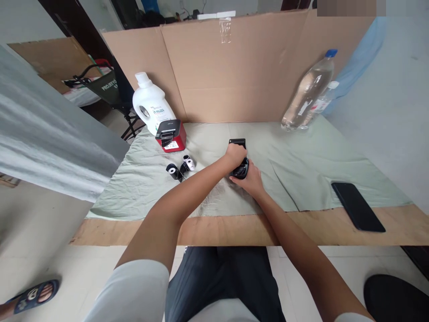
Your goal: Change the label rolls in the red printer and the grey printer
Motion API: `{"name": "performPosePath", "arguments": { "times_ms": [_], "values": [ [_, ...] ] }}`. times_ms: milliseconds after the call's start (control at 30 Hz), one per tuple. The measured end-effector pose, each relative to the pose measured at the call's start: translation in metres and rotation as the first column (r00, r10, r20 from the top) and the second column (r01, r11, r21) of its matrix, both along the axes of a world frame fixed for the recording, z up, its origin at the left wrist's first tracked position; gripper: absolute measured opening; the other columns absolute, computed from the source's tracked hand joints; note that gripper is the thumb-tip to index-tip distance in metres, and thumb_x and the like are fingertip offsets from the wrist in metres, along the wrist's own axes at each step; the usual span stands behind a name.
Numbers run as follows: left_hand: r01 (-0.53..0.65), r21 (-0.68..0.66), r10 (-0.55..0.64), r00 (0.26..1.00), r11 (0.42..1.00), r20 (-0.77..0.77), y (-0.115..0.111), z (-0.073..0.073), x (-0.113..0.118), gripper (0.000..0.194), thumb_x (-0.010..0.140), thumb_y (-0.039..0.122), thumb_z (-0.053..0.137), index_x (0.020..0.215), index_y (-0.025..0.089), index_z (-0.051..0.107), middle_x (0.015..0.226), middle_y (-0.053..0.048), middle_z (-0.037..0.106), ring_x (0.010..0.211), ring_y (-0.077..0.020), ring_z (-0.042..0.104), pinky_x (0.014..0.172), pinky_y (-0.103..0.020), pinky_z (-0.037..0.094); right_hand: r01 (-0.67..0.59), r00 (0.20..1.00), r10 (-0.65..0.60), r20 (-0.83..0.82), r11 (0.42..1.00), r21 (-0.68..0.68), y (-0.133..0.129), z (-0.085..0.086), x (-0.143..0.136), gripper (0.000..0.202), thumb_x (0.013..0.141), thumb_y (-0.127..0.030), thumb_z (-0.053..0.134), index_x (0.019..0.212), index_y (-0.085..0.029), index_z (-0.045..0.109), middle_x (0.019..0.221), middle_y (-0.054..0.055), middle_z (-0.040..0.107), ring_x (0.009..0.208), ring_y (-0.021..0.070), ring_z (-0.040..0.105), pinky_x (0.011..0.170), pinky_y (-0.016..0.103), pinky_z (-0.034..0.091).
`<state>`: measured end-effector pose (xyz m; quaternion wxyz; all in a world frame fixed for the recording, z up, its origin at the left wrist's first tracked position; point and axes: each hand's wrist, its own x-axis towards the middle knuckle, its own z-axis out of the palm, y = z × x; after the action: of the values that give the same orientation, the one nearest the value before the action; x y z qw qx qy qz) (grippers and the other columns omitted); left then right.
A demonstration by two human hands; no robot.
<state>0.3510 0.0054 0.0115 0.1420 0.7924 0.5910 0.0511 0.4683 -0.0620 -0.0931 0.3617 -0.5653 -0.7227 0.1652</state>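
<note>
Near the middle of the cloth, a black device (240, 171) lies between my two hands; its upper edge shows past my left hand. My left hand (235, 154) is closed over its middle part. Around its lower right side my right hand (250, 180) is wrapped, with the thumb at the near edge. To the left lie small rolls with black and white ends (173, 171), touching or close to one another. Behind them a red and black box-shaped device (177, 136) stands in front of a white jug (152, 103).
Pale green cloth (208, 138) covers a wooden table (214, 228). A cardboard panel (234, 76) stands at the back. Clear bottles (310, 94) lean at the back right, and a black phone (358, 206) lies near the right front edge. Another person's foot (43, 293) shows at lower left.
</note>
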Motion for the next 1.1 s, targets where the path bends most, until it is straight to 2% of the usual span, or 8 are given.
{"name": "performPosePath", "arguments": {
  "times_ms": [267,400,500,633,733,833,967,1100],
  "values": [
    [0.068,0.024,-0.063,0.985,0.997,-0.16,0.006,-0.007,-0.012,0.033,0.072,0.014,0.083,0.104,0.011,0.082,0.114,-0.026,0.076,0.112,-0.0406,0.072,0.099,-0.045,0.052,0.024,1.0,-0.024,0.018,0.999,-0.026,-0.001,-0.001,-0.002,0.099,0.065,-0.059,0.085,0.145,-0.016,0.045,0.128,0.02,0.07,0.122,0.0412,0.065,0.108,0.059,0.046],
    [0.088,-0.001,-0.087,0.982,0.996,-0.17,0.012,0.0,-0.015,0.031,0.065,0.018,0.084,0.096,0.015,0.083,0.111,-0.021,0.078,0.113,-0.0389,0.071,0.099,-0.041,0.052,0.014,1.0,-0.014,0.009,1.0,-0.018,-0.001,-0.001,-0.001,0.096,0.065,-0.059,0.085,0.142,-0.017,0.046,0.127,0.019,0.07,0.121,0.0413,0.065,0.107,0.059,0.046],
    [0.084,0.004,-0.084,0.992,0.996,-0.099,0.015,0.015,-0.026,0.022,0.065,0.026,0.081,0.085,0.019,0.081,0.096,-0.014,0.079,0.107,-0.0339,0.072,0.094,-0.036,0.051,-0.027,1.0,0.027,-0.005,1.0,0.006,-0.003,-0.002,0.002,0.091,0.068,-0.065,0.082,0.139,-0.02,0.048,0.125,0.017,0.07,0.118,0.0413,0.066,0.106,0.06,0.046],
    [0.108,-0.002,-0.106,0.976,0.994,0.189,0.013,0.038,-0.056,0.021,0.07,0.034,0.073,0.084,0.019,0.076,0.084,-0.006,0.073,0.085,-0.0245,0.069,0.075,-0.032,0.049,-0.031,0.999,0.031,-0.04,0.999,0.009,-0.004,-0.004,0.004,0.092,0.068,-0.067,0.082,0.141,-0.022,0.049,0.13,0.017,0.069,0.127,0.0415,0.061,0.111,0.06,0.043],
    [0.058,-0.084,-0.01,0.875,0.995,0.485,0.002,0.046,-0.085,0.022,0.077,0.039,0.066,0.085,0.019,0.071,0.086,-0.005,0.07,0.082,-0.0207,0.065,0.066,-0.029,0.046,0.005,1.0,-0.006,-0.018,1.0,-0.02,-0.002,-0.004,0.003,0.095,0.065,-0.063,0.086,0.141,-0.02,0.05,0.129,0.018,0.069,0.127,0.0426,0.061,0.111,0.06,0.043],
    [-0.054,-0.267,0.232,0.674,0.962,0.701,-0.017,0.044,-0.113,0.023,0.084,0.039,0.055,0.082,0.019,0.065,0.079,-0.004,0.065,0.074,-0.0183,0.062,0.061,-0.027,0.045,-0.008,1.0,0.008,-0.014,1.0,-0.03,0.0,-0.003,0.003,0.099,0.066,-0.062,0.085,0.146,-0.019,0.045,0.129,0.018,0.068,0.125,0.0421,0.062,0.11,0.061,0.044],
    [-0.137,-0.429,0.443,0.434,0.893,0.784,-0.051,0.032,-0.152,0.027,0.089,0.044,0.05,0.078,0.02,0.054,0.068,-0.002,0.056,0.058,-0.0137,0.052,0.053,-0.024,0.041,-0.01,1.0,0.01,-0.002,0.999,-0.041,0.001,-0.003,0.005,0.102,0.067,-0.063,0.084,0.148,-0.016,0.044,0.131,0.02,0.067,0.124,0.0425,0.063,0.11,0.061,0.043],
    [-0.305,-0.328,0.429,0.372,0.894,0.823,-0.081,0.022,-0.203,0.034,0.083,0.052,0.069,0.09,0.02,0.06,0.072,-0.001,0.057,0.059,-0.0126,0.053,0.051,-0.021,0.04,-0.004,1.0,0.004,-0.005,0.998,-0.061,0.002,-0.004,0.005,0.105,0.066,-0.064,0.084,0.149,-0.014,0.044,0.133,0.022,0.067,0.124,0.0441,0.062,0.108,0.062,0.044]
  ]
}}
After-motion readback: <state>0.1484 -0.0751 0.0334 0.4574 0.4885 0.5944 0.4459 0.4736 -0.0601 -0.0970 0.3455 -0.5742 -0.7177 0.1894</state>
